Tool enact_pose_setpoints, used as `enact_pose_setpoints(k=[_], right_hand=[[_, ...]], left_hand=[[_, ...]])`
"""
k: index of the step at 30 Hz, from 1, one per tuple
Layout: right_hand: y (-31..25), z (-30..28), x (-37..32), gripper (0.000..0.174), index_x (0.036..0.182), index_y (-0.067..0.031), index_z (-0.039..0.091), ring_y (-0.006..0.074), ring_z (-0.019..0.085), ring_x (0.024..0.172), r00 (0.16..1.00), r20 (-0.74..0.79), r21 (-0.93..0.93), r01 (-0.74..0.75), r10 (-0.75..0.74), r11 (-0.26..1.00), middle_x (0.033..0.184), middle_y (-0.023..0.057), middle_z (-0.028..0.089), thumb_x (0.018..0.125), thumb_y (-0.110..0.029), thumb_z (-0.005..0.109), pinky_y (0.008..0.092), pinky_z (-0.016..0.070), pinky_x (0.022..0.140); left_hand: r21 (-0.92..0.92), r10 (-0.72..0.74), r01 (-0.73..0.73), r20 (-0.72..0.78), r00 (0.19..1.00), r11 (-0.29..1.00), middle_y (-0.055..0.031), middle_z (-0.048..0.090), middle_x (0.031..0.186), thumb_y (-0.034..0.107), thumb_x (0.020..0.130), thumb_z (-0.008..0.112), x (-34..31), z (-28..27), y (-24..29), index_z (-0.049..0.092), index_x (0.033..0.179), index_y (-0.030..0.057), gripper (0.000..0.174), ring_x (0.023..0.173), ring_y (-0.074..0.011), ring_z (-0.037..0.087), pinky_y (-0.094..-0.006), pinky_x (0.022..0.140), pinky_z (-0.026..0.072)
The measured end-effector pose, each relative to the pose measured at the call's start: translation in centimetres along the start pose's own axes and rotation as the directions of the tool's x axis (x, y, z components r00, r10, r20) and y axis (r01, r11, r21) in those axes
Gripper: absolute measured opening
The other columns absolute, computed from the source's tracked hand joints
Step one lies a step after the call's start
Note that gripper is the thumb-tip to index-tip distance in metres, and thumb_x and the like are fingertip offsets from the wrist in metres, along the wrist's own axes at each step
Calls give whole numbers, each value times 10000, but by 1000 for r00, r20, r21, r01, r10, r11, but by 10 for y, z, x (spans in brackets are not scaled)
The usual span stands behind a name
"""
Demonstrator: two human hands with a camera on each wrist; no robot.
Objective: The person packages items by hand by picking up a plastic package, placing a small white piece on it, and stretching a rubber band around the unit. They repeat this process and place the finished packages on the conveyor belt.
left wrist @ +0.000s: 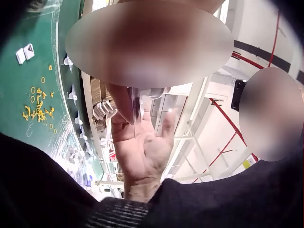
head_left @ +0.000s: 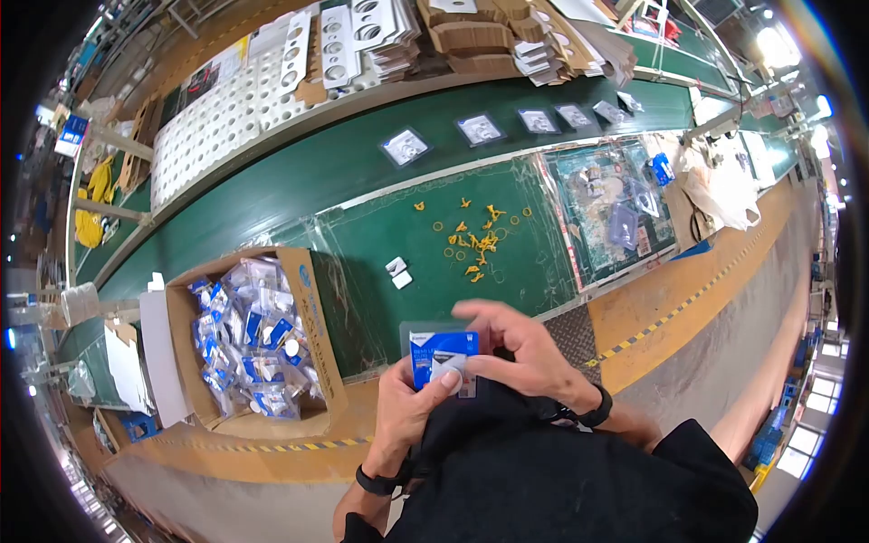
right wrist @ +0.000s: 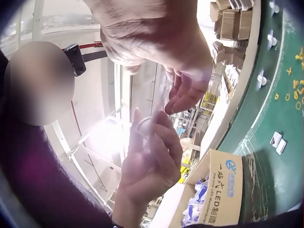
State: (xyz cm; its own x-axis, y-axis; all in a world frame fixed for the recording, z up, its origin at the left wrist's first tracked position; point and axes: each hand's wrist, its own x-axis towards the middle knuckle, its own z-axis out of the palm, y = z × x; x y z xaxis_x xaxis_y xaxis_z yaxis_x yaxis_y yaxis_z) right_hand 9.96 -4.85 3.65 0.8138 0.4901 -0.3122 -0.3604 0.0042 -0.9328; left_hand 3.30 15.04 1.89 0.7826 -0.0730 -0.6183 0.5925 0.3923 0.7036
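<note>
My left hand [head_left: 403, 412] grips a clear plastic blister pack [head_left: 416, 329] with a blue printed card [head_left: 444, 342] inside, its thumb lying across a pale grey part on the front. In the left wrist view that pack shows edge-on, with a silvery bulge [left wrist: 152, 92] beside it. The right hand [head_left: 529, 357] is at the pack's right side, thumb and fingers spread apart around its edge. From the right wrist, the left hand [right wrist: 147, 164] appears below and the right hand's fingers [right wrist: 190, 92] bend loosely beside the blurred pack.
An open carton [head_left: 321, 335] full of similar packs stands at left. Yellow clips and rings [head_left: 480, 242] lie scattered on the green table [head_left: 380, 235], near two small white pieces [head_left: 398, 271]. Several clear packs [head_left: 405, 146] line the strip behind. A tray of plastic parts [head_left: 625, 226] sits right.
</note>
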Motion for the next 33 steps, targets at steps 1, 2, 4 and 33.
enact_pose_setpoints(k=[1, 2, 4, 33], right_hand=[[4, 2, 3, 424, 1320, -8, 594, 113, 649, 913, 999, -34, -10, -10, 10, 1000, 1068, 52, 676, 924, -84, 721, 281, 537, 824], [13, 4, 5, 422, 1315, -16, 600, 108, 647, 889, 997, -78, -22, -22, 20, 1000, 1026, 47, 680, 920, -91, 729, 281, 540, 802], [19, 5, 7, 398, 1296, -37, 614, 89, 623, 848, 988, -149, -66, -46, 35, 997, 923, 36, 675, 921, -98, 733, 275, 530, 755], [125, -192, 171, 109, 980, -2, 668, 162, 661, 729, 947, -322, -570, -215, 25, 793, 849, 86, 683, 947, -105, 668, 298, 517, 652]], left_hand=[[55, -21, 22, -22, 1000, 998, -87, 726, 1038, 168, 846, 835, 0, 2, -1, 669, 1141, -35, 395, 924, -135, 694, -299, 862, 570], [110, -42, 46, -36, 998, 993, -82, 724, 1035, 166, 830, 849, 0, 4, -3, 666, 1141, -33, 412, 926, -133, 692, -296, 866, 567], [13, 22, -23, 19, 1000, 1000, -72, 719, 1032, 151, 796, 876, 4, 9, -6, 659, 1148, -29, 450, 926, -132, 688, -292, 866, 563], [116, -15, 45, -248, 969, 992, -72, 723, 1023, 56, 756, 879, 47, -3, -49, 666, 1122, -40, 434, 907, -130, 684, -287, 842, 557]])
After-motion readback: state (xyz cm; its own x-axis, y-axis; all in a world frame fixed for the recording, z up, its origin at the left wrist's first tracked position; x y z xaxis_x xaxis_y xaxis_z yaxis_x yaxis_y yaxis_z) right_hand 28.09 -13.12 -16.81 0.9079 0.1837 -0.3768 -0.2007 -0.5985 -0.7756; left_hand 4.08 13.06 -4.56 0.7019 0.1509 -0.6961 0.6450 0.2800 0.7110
